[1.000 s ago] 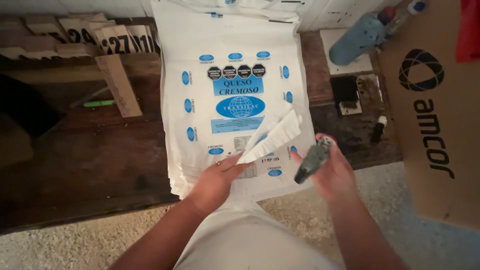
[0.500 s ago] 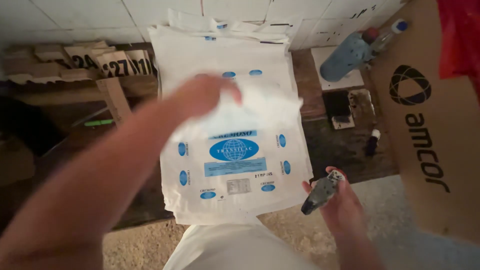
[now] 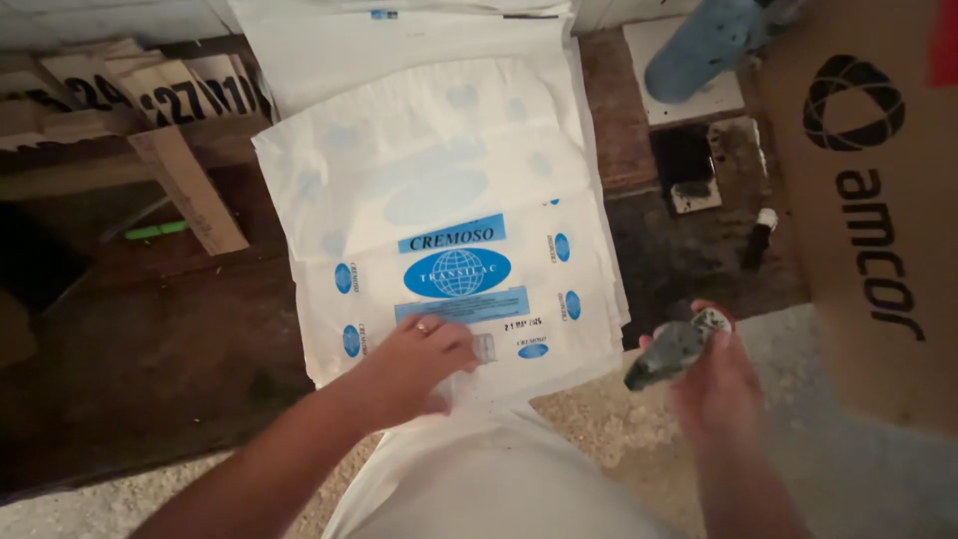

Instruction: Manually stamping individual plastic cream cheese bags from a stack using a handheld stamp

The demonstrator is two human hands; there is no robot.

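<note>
Wood bench: bag stack (image 3: 449,200) lengthwise away; left hand (image 3: 414,364) on it.

White printed bags (image 3: 469,260) stacked flat; grey stamp (image 3: 675,351) aloft.

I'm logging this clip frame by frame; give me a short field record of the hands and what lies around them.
left hand: pressing on the top bag, near its lower edge
right hand: holding a dark stamp, off the stack
stack of white printed bags: on a dark wooden table, one bag flipped back over the upper part
cardboard box: at right
</note>
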